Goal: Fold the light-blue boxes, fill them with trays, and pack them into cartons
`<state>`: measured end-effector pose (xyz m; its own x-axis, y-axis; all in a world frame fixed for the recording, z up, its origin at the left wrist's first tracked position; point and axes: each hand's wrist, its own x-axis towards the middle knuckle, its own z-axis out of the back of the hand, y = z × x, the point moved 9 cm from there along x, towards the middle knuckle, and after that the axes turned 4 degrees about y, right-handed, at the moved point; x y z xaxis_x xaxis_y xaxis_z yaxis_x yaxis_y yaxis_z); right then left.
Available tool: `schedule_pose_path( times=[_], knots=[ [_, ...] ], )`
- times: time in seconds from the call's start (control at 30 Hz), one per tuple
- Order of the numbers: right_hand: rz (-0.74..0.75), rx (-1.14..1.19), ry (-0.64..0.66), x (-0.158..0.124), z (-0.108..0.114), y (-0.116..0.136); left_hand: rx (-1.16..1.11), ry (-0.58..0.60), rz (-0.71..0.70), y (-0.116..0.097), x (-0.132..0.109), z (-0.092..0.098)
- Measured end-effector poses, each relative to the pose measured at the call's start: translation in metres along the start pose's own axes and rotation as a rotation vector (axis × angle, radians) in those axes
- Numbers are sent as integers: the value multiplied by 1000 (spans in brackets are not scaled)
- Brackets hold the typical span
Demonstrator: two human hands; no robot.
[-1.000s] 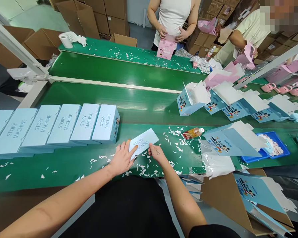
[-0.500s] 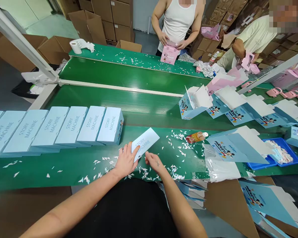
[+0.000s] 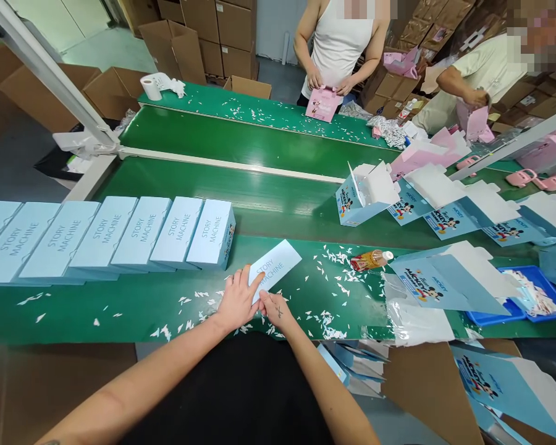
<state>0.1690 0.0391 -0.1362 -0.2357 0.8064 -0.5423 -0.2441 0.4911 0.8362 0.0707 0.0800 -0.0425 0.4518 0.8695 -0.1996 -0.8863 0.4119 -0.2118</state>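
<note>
A closed light-blue carton (image 3: 282, 262), printed STORY MACHINE on its upper face, stands at an angle on the green bench in front of me. My left hand (image 3: 235, 299) grips its near left end, thumb and fingers laid over the top and side. At the near edge, the curled fingertips of my right hand (image 3: 275, 309) press together against the carton. What lies under those fingertips is hidden. To the left, a row of closed blue cartons (image 3: 212, 232) carries the same print.
Open blue cartons (image 3: 445, 278) with raised white flaps stand to the right, near a drink bottle (image 3: 368, 260) and a blue tray (image 3: 495, 315). White paper scraps litter the bench (image 3: 134, 309). Across it, a co-worker (image 3: 338, 55) handles a pink carton (image 3: 323, 105); another person works at right.
My right hand has moved left, from beside the carton to touching its near edge. My left hand still holds the carton. The view has shifted slightly.
</note>
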Motion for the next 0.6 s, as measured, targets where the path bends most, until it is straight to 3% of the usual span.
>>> schedule_pose_path(
  times=[0.23,0.5,0.6],
  knots=[
    [26,24,51,0,-2,0,22,-10,10,1,-1,0],
    [-53,-126,-14,1,1,6,53,-7,8,-2,-1,1],
    [-93,-68,38,1,-4,3,56,-3,3,-3,-1,2]
  ],
)
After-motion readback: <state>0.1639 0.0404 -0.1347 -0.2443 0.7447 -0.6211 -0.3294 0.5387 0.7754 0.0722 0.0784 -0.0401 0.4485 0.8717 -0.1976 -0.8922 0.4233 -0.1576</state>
